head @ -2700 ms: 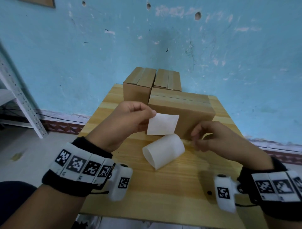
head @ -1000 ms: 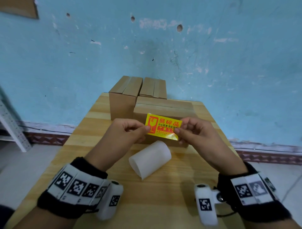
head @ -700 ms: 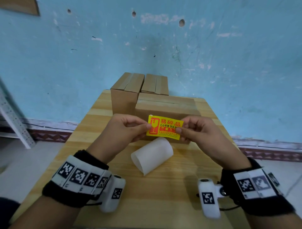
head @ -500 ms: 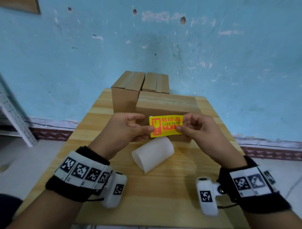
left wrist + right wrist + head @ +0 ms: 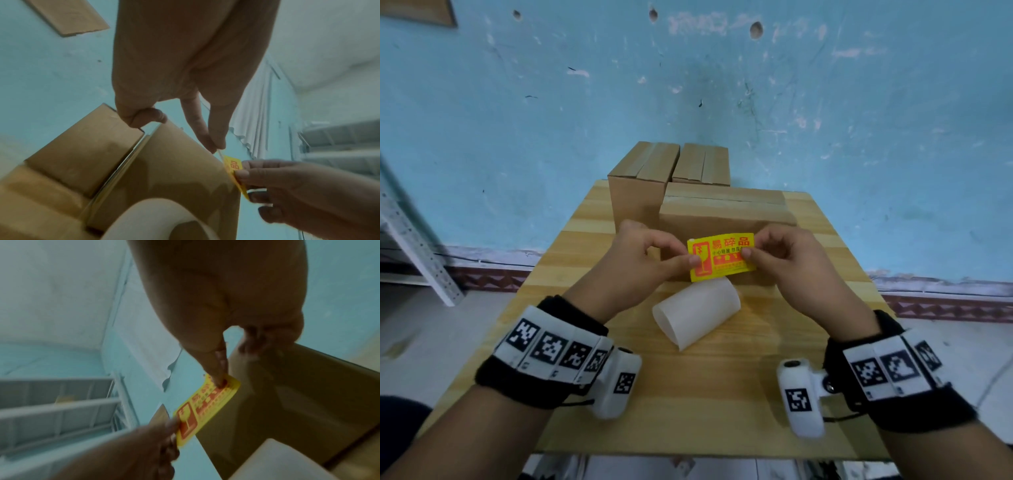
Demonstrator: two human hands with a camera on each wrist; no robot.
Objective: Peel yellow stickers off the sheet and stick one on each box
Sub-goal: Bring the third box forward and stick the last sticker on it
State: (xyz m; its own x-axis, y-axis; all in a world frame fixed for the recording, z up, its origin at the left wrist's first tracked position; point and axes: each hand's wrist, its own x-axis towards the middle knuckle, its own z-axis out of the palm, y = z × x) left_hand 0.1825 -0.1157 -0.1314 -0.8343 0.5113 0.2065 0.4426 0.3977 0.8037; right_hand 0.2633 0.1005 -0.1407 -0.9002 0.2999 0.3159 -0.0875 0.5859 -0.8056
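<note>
before three boxes (image 5: 726,219), both hands (left (image 5: 643,260), right (image 5: 787,260)) pinch one sticker (image 5: 719,257).

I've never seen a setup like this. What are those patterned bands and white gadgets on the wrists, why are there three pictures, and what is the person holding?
No machine here: a person works with two bare hands. The black wristbands carry printed square markers, and the white gadgets are small cameras, one on each wrist. So there are three views: one from a camera on the head looking down at the wooden table, and one from each wrist looking along the hand.

The left hand and the right hand each pinch one end of a yellow sticker printed in red. They hold it in front of the nearest cardboard box; whether it touches the box yet is hard to tell. Two more boxes stand behind it. A roll of white backing paper lies on the table just below the hands.
</note>
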